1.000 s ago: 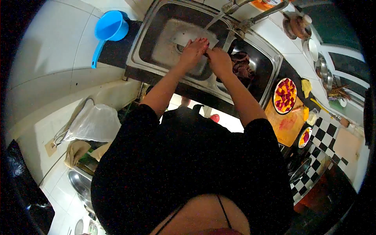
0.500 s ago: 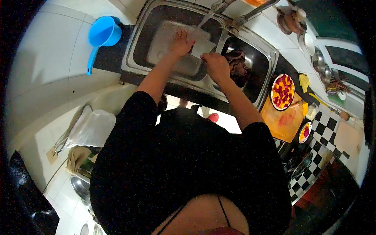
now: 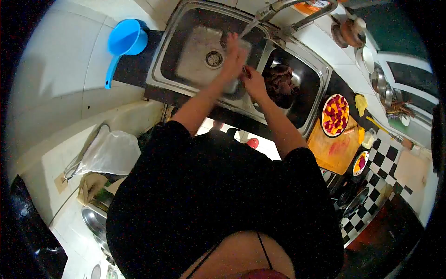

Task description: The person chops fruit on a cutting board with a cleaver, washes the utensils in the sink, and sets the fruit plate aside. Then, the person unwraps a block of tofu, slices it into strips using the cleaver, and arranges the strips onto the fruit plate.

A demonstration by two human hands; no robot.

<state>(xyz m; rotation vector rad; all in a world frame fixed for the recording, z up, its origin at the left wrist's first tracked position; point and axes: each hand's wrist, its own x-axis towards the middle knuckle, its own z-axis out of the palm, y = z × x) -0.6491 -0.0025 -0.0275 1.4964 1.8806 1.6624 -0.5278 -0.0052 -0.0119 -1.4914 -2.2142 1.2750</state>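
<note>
My left hand (image 3: pixel 234 59) is over the left sink basin (image 3: pixel 191 58), fingers stretched out and slightly blurred, under the faucet (image 3: pixel 265 13). It lies against or just over a pale, blade-like shape. Close to its right, my right hand (image 3: pixel 253 83) is closed round the dark handle of what looks like a knife (image 3: pixel 244 48). Motion and my left hand partly hide the blade. Water runs from the spout near my left fingertips. Dark reddish-brown pieces (image 3: pixel 281 81) lie in the right basin.
A blue dipper (image 3: pixel 127 38) stands left of the sink. To the right, a bowl of purple and orange cubes (image 3: pixel 335 115) rests by a stained wooden cutting board (image 3: pixel 332 148), with a smaller bowl (image 3: pixel 360 162) beyond. A white mesh bag (image 3: pixel 111 152) hangs at left.
My left hand first moved left, apart from the blade, with fingers spread, then came back right beside my right hand. My right hand kept its grip. The drain now shows.
</note>
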